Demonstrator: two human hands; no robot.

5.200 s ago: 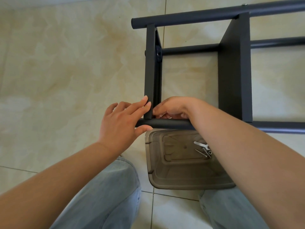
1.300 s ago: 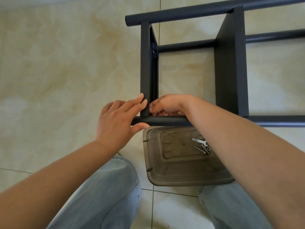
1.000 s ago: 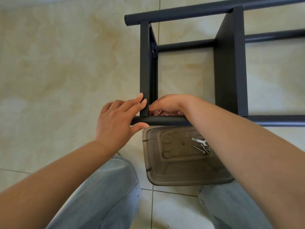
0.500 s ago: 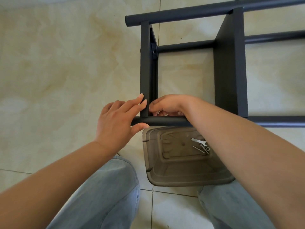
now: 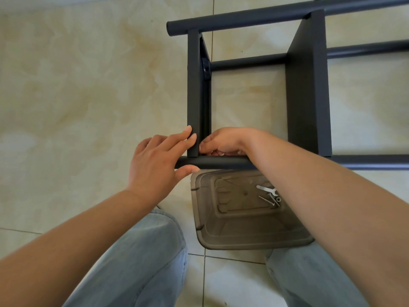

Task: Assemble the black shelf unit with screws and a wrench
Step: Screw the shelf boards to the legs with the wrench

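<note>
Shelf unit [image 5: 307, 85] lies on its side on the tiled floor [image 5: 77, 85], just beyond your fingers. Your left hand [image 5: 155, 165] rests straight fingers on the end panel, thumb under the near tube. Your right hand [image 5: 223, 141] curls inside that corner; whether it holds anything is hidden. Below your wrists, a clear brown bin [image 5: 243, 231] holds a wrench [image 5: 266, 189] and screws [image 5: 271, 200].

Your right hand [image 5: 223, 140] curls in behind the near tube [image 5: 217, 162] at the corner, so its fingertips and whatever they hold stay hidden from you. The shelf frame [image 5: 307, 85] runs off the right edge. Your forearm covers part of the plastic tub [image 5: 221, 229], and the small hardware [image 5: 271, 198] inside is too small to sort.
</note>
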